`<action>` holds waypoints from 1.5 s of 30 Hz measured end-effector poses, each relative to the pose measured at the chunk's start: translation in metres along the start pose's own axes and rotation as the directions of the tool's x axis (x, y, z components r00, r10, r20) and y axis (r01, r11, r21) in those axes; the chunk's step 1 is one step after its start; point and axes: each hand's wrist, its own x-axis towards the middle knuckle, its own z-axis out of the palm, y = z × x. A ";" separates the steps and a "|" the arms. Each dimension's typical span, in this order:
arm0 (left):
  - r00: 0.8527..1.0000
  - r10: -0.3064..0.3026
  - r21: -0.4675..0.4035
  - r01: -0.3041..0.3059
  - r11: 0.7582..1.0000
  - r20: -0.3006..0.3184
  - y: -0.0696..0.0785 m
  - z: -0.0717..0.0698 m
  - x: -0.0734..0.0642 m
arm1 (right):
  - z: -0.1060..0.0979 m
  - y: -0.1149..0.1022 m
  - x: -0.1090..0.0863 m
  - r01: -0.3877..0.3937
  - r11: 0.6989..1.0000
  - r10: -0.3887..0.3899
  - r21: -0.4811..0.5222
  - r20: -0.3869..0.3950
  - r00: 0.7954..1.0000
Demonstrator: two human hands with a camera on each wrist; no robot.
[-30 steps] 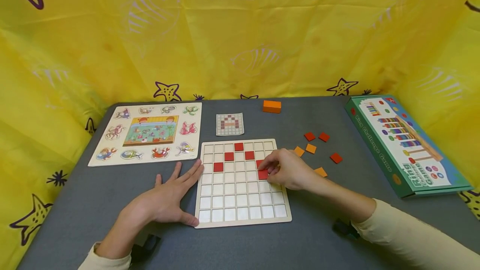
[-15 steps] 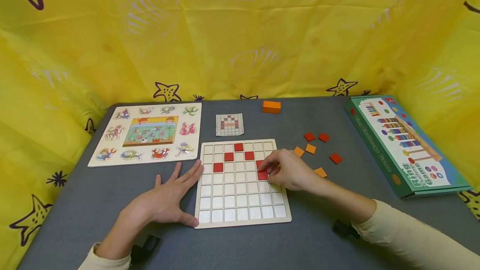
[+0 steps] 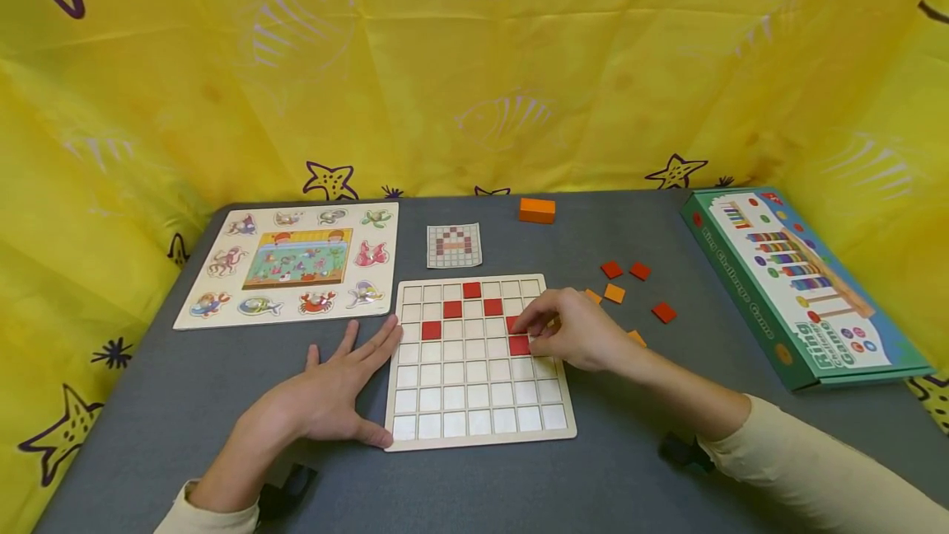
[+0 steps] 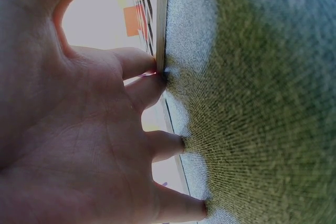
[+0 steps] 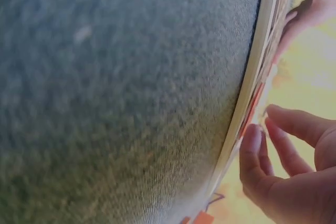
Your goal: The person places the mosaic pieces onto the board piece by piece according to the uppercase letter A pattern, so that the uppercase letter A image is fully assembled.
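Six red tiles [image 3: 431, 330] lie in the grid board [image 3: 454, 374]. Near its right edge, the right hand [image 3: 574, 332] reaches them, fingers narrowly bent; pinching, I cannot tell. The left hand [image 3: 337, 390], spread wide, touches the left edge. Careless finger pressure could perhaps tilt a tile.

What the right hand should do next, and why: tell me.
Probably move the right hand to a loose red tile on the table: it seems to pinch nothing, the seated red tiles by it look in place, and the card shows dark squares down both sides, while the board's left side has one red tile fewer than its right.
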 end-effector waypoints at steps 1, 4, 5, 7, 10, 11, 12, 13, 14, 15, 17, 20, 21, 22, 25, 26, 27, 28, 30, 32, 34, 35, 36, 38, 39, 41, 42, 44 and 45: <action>1.000 0.000 0.002 0.000 1.000 0.000 0.000 0.000 0.000 | -0.002 0.000 0.000 -0.002 1.000 0.002 -0.003 -0.008 1.000; 1.000 -0.003 0.002 0.003 1.000 0.001 0.000 -0.001 0.000 | -0.007 0.003 -0.001 -0.012 1.000 0.011 -0.024 -0.034 0.999; 1.000 -0.003 0.002 0.003 1.000 0.001 0.000 -0.001 0.000 | -0.009 0.004 -0.001 -0.021 1.000 0.020 -0.024 -0.041 0.999; 1.000 -0.003 0.001 0.003 1.000 0.001 0.000 -0.001 0.000 | -0.013 0.008 -0.002 -0.026 0.999 0.025 -0.019 -0.056 0.998; 1.000 -0.003 -0.002 0.003 1.000 0.001 0.000 -0.001 0.000 | -0.020 0.013 -0.003 -0.047 0.999 0.046 -0.015 -0.088 0.995; 1.000 -0.002 -0.004 0.002 1.000 0.001 0.000 -0.001 0.000 | -0.023 0.014 -0.004 -0.052 0.999 0.050 -0.016 -0.103 0.993; 1.000 -0.001 -0.004 0.001 1.000 0.000 0.000 -0.001 0.000 | -0.026 0.016 -0.005 -0.058 0.998 0.055 -0.021 -0.120 0.991; 1.000 -0.001 -0.005 0.001 1.000 0.000 0.000 -0.001 0.000 | -0.029 0.018 -0.005 -0.068 0.997 0.064 -0.023 -0.134 0.989; 1.000 0.001 -0.005 -0.001 1.000 -0.001 0.000 -0.001 0.000 | -0.032 0.019 -0.006 -0.072 0.997 0.068 -0.027 -0.149 0.986; 1.000 0.002 -0.005 -0.002 1.000 -0.002 0.000 -0.001 0.000 | -0.036 0.021 -0.007 -0.074 0.997 0.069 -0.025 -0.162 0.984; 1.000 0.002 -0.004 -0.002 1.000 -0.003 0.000 -0.001 0.000 | -0.042 0.025 -0.009 -0.082 0.996 0.075 -0.032 -0.184 0.980; 1.000 0.004 0.000 -0.004 1.000 -0.005 0.000 -0.001 0.000 | -0.052 0.032 -0.012 -0.104 0.994 0.092 -0.047 -0.205 0.974; 1.000 0.005 0.001 -0.005 1.000 -0.005 0.000 -0.001 0.000 | -0.056 0.034 -0.013 -0.117 0.992 0.104 -0.051 -0.212 0.972; 1.000 0.005 0.001 -0.005 1.000 -0.004 0.000 -0.001 0.000 | -0.059 0.036 -0.013 -0.129 0.990 0.114 -0.057 -0.218 0.969; 1.000 0.005 -0.001 -0.005 1.000 -0.001 0.000 -0.002 0.000 | -0.069 0.042 -0.016 -0.160 0.986 0.143 -0.055 -0.235 0.961; 1.000 0.002 -0.002 -0.002 1.000 0.001 0.001 -0.002 0.000 | -0.072 0.045 -0.017 -0.168 0.984 0.151 -0.053 -0.239 0.959; 1.000 0.005 -0.006 -0.005 1.000 0.003 0.001 -0.002 0.000 | -0.075 0.047 -0.018 -0.175 0.983 0.158 -0.052 -0.243 0.957; 1.000 0.003 -0.011 -0.003 1.000 0.006 0.001 -0.002 0.000 | -0.078 0.049 -0.019 -0.181 0.982 0.163 -0.050 -0.247 0.955; 1.000 0.005 -0.020 -0.004 1.000 0.011 0.001 -0.002 0.000 | -0.083 0.052 -0.020 -0.199 0.979 0.180 -0.050 -0.254 0.950; 1.000 0.005 -0.029 -0.005 1.000 0.014 0.001 -0.003 0.000 | -0.088 0.056 -0.020 -0.219 0.974 0.198 -0.052 -0.259 0.945; 1.000 0.003 -0.036 -0.002 0.999 0.017 0.002 -0.002 -0.001 | -0.093 0.060 -0.020 -0.241 0.969 0.220 -0.050 -0.264 0.939; 1.000 0.006 -0.038 -0.005 0.999 0.015 0.002 -0.002 -0.001 | -0.095 0.063 -0.021 -0.253 0.966 0.231 -0.049 -0.266 0.936; 1.000 0.002 -0.036 -0.001 0.999 0.015 0.001 -0.002 -0.001 | -0.097 0.065 -0.021 -0.262 0.964 0.240 -0.048 -0.269 0.933; 1.000 0.000 -0.031 0.000 1.000 0.013 0.001 -0.001 -0.001 | -0.100 0.071 -0.021 -0.281 0.959 0.258 -0.045 -0.274 0.926; 1.000 0.002 -0.026 -0.001 1.000 0.011 0.001 -0.001 -0.001 | -0.102 0.074 -0.021 -0.287 0.957 0.265 -0.040 -0.277 0.924; 1.000 0.001 -0.019 -0.001 1.000 0.008 0.001 -0.001 -0.001 | -0.105 0.079 -0.020 -0.294 0.955 0.274 -0.033 -0.279 0.920; 1.000 0.002 -0.016 -0.002 1.000 0.006 0.001 0.000 -0.001 | -0.106 0.081 -0.020 -0.295 0.955 0.276 -0.028 -0.282 0.919; 1.000 0.008 -0.014 -0.008 1.000 0.004 0.001 0.000 -0.001 | -0.108 0.086 -0.019 -0.297 0.955 0.282 -0.010 -0.280 0.917; 1.000 0.009 -0.014 -0.009 1.000 0.003 0.001 0.000 -0.001 | -0.109 0.087 -0.019 -0.298 0.955 0.283 -0.009 -0.281 0.917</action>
